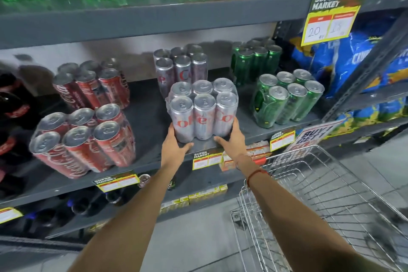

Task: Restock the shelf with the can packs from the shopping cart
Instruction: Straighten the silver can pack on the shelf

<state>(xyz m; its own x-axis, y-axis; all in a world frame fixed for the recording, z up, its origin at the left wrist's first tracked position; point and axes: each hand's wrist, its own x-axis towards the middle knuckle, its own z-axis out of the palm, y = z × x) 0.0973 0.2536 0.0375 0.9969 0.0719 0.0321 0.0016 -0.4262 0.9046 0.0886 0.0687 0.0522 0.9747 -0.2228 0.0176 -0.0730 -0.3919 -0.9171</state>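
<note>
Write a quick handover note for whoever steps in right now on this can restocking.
Left hand and right hand grip the base of a silver can pack at the front edge of the middle shelf.
Already shelved: two red packs, another silver pack, two green packs.
Shopping cart shows no packs in the visible part.
Left: slide this pack in, let go.

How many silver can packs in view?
2. One silver pack sits at the shelf's front edge, held between the left hand and right hand. The other silver pack stands directly behind it. More could be hidden behind.
</note>
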